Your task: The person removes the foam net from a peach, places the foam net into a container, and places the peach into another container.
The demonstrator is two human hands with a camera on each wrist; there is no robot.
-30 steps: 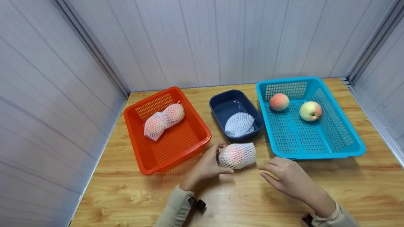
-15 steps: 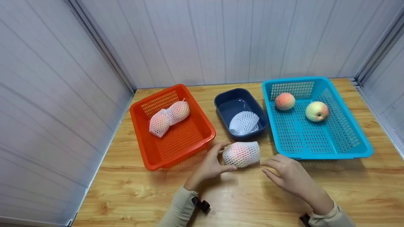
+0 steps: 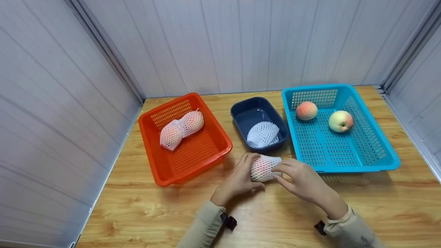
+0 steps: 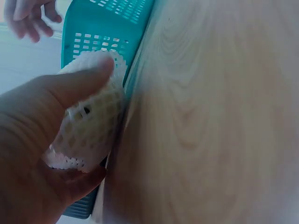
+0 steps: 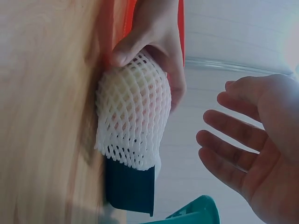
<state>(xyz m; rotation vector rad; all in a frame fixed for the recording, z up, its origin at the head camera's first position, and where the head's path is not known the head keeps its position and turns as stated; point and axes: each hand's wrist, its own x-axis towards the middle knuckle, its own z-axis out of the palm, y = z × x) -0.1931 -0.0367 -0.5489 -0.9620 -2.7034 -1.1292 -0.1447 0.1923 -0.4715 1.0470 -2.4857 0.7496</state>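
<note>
Your left hand grasps a netted peach in front of the dark tub; your right hand, fingers loose, holds nothing. Two wrapped peaches lie in the red basket; two bare peaches in the blue basket seem left to net.

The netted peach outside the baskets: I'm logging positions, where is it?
In the head view, the netted peach is below and right of centre, on the near side of the dark blue tub, between the left hand and the right hand.
</note>
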